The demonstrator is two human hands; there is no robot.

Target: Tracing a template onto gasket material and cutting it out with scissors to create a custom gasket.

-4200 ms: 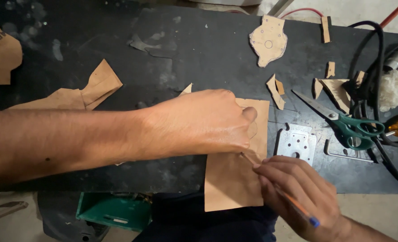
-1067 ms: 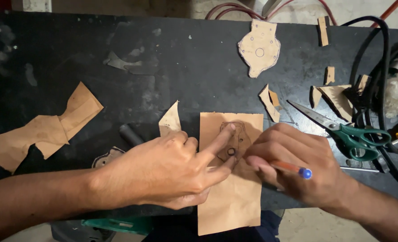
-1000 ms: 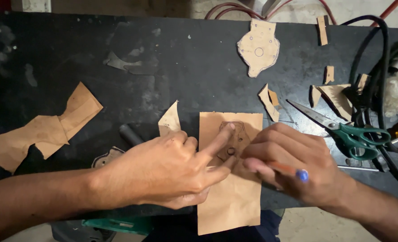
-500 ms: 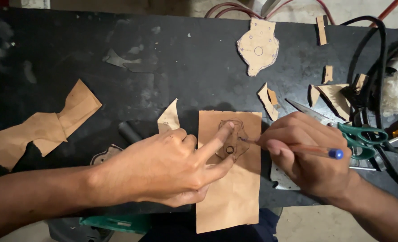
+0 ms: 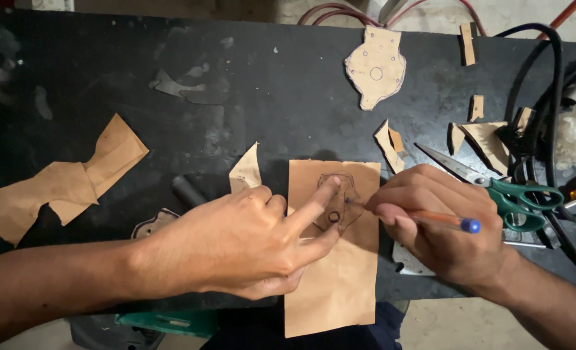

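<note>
A tan paper sheet (image 5: 340, 272) lies at the near edge of the black workbench (image 5: 236, 97), overhanging it. A drawn outline with a small circle (image 5: 335, 204) is on its upper part. My left hand (image 5: 249, 236) presses the sheet down, two fingers spread either side of the circle. My right hand (image 5: 440, 223) holds an orange pen with a blue cap (image 5: 443, 220), its tip touching the outline's right edge.
Green-handled scissors (image 5: 508, 191) lie right of my right hand, over a metal plate (image 5: 408, 262). A cut-out paper shape (image 5: 375, 68) sits at the back. Paper scraps (image 5: 61, 181) lie left, small offcuts (image 5: 391, 142) and black cables (image 5: 547, 84) right.
The metal plate that lay on the sheet is gone from it, leaving a drawn outline. My left hand shifted to pin the sheet with spread fingers; my right hand moved right along the outline.
</note>
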